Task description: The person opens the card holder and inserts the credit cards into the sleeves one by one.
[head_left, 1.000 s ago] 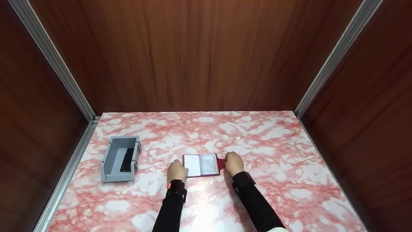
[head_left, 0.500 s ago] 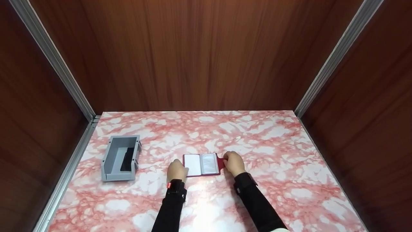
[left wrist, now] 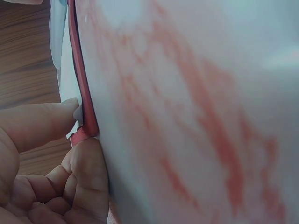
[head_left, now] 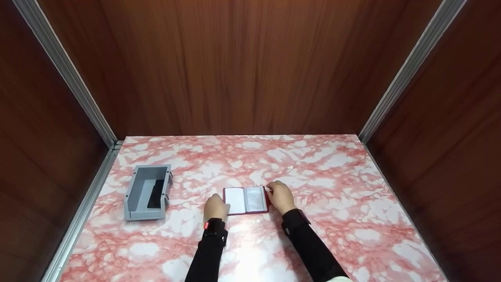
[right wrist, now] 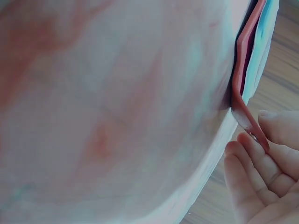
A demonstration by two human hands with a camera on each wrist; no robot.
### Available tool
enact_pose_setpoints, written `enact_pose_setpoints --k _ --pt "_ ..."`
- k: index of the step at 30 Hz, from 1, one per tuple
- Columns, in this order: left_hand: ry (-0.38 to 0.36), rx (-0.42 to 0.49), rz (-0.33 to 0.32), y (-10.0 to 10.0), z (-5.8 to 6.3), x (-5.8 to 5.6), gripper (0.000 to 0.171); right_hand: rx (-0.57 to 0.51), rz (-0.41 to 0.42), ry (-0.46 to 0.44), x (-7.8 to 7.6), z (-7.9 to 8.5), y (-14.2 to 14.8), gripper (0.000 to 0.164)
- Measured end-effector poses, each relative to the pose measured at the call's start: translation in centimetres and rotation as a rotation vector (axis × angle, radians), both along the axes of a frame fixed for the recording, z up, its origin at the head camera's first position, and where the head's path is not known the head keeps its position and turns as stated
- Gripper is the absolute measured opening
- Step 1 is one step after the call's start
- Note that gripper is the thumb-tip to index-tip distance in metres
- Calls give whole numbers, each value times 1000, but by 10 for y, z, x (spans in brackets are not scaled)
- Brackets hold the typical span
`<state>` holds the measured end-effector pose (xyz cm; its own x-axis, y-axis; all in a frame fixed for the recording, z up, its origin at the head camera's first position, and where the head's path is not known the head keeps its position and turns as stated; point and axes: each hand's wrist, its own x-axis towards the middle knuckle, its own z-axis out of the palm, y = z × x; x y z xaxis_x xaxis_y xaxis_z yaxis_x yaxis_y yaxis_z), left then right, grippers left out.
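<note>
A small red card holder (head_left: 255, 199) lies open on the table in the head view, with a white page on the left and clear sleeves on the right. My left hand (head_left: 215, 207) holds its left edge. In the left wrist view the thumb presses the page corner, with the curled fingers below the red cover (left wrist: 83, 79). At the right edge is my right hand (head_left: 282, 196). The right wrist view has the holder's closing flap (right wrist: 252, 127) bent up between thumb and fingers, its tip against the fingers.
A grey plastic bin (head_left: 134, 192) stands on the left of the table, with a flat black object (head_left: 155, 194) inside. Dark wood panels (head_left: 242, 70) enclose the back and both sides. The table (head_left: 332, 168) has a red and white marbled top.
My right hand has moved slightly left toward the holder, and the flap, flat out to the right before, is now raised. The left hand stays at the left edge.
</note>
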<state>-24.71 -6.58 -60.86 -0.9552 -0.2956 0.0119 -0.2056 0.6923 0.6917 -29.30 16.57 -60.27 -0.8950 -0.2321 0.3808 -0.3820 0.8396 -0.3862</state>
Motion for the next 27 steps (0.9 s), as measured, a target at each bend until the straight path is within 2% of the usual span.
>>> enact_pose_setpoints --k 3,8,16,27 --pt "15 0 0 0 -2 0 20 30 24 41 -1 2 -4 17" --pt "11 -14 7 0 -2 -1 20 61 58 59 -3 1 -11 13" --pt "11 -15 14 -1 -4 -3 21 104 63 90 -5 -2 -19 4" --pt "-6 4 5 -1 0 0 21 142 74 90 -6 -6 -22 9"
